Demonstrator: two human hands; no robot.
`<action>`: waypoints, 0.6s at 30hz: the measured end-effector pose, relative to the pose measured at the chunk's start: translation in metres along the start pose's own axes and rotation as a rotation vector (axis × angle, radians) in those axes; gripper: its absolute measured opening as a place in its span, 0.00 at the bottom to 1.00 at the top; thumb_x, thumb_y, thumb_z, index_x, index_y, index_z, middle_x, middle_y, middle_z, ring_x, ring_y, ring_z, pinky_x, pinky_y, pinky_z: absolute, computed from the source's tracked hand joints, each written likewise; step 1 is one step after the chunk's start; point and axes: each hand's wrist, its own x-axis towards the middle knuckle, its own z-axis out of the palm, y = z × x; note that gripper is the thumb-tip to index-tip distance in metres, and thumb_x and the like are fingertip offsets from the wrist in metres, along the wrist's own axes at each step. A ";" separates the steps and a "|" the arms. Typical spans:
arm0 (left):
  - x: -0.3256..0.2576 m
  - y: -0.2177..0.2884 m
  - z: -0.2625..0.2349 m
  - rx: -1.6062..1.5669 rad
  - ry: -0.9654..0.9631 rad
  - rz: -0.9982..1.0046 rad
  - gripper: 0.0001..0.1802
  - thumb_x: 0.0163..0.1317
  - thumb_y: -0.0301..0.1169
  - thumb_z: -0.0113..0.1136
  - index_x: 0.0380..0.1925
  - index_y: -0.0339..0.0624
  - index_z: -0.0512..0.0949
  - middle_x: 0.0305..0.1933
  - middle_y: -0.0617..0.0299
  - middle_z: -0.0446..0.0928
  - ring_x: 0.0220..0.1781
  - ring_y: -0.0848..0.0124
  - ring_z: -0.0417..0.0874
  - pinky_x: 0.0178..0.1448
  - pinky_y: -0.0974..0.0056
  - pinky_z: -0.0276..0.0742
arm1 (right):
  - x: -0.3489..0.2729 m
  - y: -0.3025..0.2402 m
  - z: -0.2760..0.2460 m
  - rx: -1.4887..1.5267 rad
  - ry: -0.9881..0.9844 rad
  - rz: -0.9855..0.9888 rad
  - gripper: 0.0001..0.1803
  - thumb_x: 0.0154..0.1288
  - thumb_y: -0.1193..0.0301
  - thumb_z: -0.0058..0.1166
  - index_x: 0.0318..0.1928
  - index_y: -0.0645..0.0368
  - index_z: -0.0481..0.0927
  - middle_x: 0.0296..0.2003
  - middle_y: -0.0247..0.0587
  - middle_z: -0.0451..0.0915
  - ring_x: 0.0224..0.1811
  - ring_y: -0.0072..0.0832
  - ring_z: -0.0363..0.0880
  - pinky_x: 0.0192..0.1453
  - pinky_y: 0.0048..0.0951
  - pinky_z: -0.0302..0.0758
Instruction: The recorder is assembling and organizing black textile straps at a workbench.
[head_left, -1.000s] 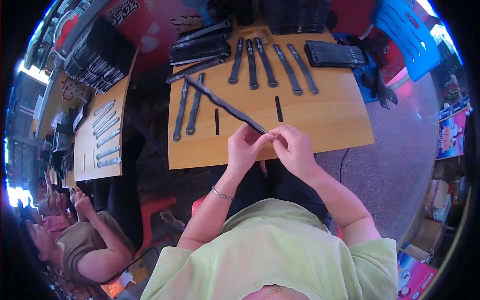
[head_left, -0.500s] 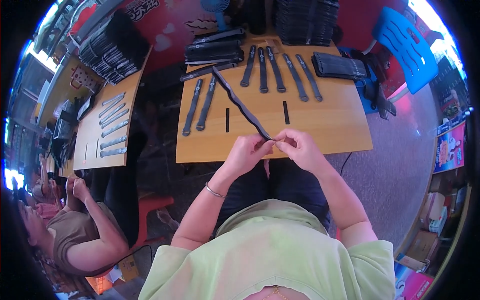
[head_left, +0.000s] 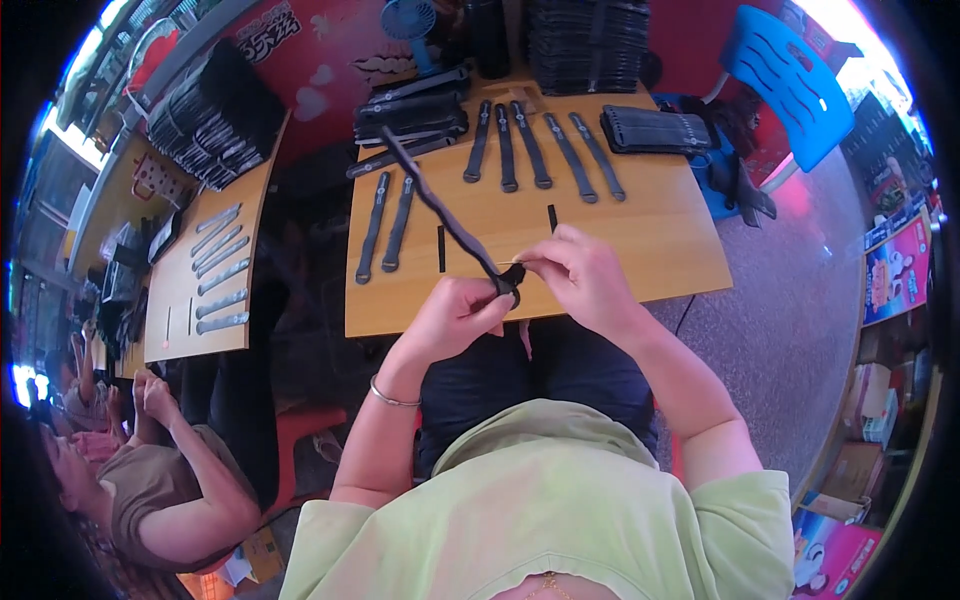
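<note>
A long dark grey strap (head_left: 437, 203) slants up and left over the wooden table (head_left: 630, 265). My left hand (head_left: 460, 318) is closed on its near end, which is bent into a small loop. Close beside that end, my right hand (head_left: 588, 282) is pinched, with a thin, light, line-like piece showing between its fingertips and the strap; whether it is thread or a needle I cannot tell. Two similar straps (head_left: 373, 225) lie left of the held one. Several more straps (head_left: 530, 145) are laid out across the table's far half.
Dark strap bundles (head_left: 410, 110), a flat black bundle (head_left: 655, 130) and a tall black stack (head_left: 588, 45) stand at the back. A blue fan (head_left: 408, 20) is behind them. A blue chair (head_left: 790, 85) stands right. On the left, a person (head_left: 175, 470) sits by another table (head_left: 205, 340).
My hands have moved slightly apart, the right one up and away from the strap's end. That end is now curled at my left fingers. The whole view has shifted slightly.
</note>
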 end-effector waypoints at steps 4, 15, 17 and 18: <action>-0.026 0.001 0.000 0.013 -0.396 0.019 0.14 0.64 0.30 0.56 0.22 0.31 0.78 0.17 0.63 0.77 0.23 0.79 0.78 0.27 0.72 0.70 | 0.036 -0.003 -0.033 -0.162 0.207 0.014 0.07 0.57 0.79 0.57 0.37 0.60 0.82 0.26 0.42 0.74 0.28 0.35 0.76 0.29 0.30 0.68; 0.019 -0.022 -0.003 -0.592 0.320 0.078 0.12 0.64 0.22 0.40 0.46 0.35 0.71 0.36 0.61 0.74 0.28 0.75 0.74 0.30 0.72 0.68 | 0.082 -0.087 -0.079 -0.517 -0.768 -0.462 0.10 0.58 0.69 0.53 0.35 0.62 0.82 0.31 0.50 0.82 0.37 0.45 0.81 0.40 0.44 0.76; 0.005 -0.005 -0.002 -0.716 0.305 0.068 0.10 0.66 0.24 0.40 0.44 0.37 0.70 0.32 0.63 0.71 0.18 0.77 0.66 0.22 0.74 0.60 | 0.120 -0.100 -0.088 -0.351 -0.937 -0.595 0.09 0.55 0.70 0.56 0.35 0.61 0.83 0.29 0.46 0.81 0.34 0.39 0.81 0.38 0.39 0.75; -0.004 -0.007 -0.010 -0.806 0.203 0.112 0.09 0.67 0.25 0.41 0.42 0.38 0.70 0.29 0.64 0.69 0.14 0.79 0.62 0.19 0.74 0.56 | 0.131 -0.113 -0.088 -0.342 -0.958 -0.543 0.09 0.56 0.69 0.56 0.33 0.63 0.83 0.30 0.46 0.82 0.33 0.36 0.81 0.37 0.38 0.75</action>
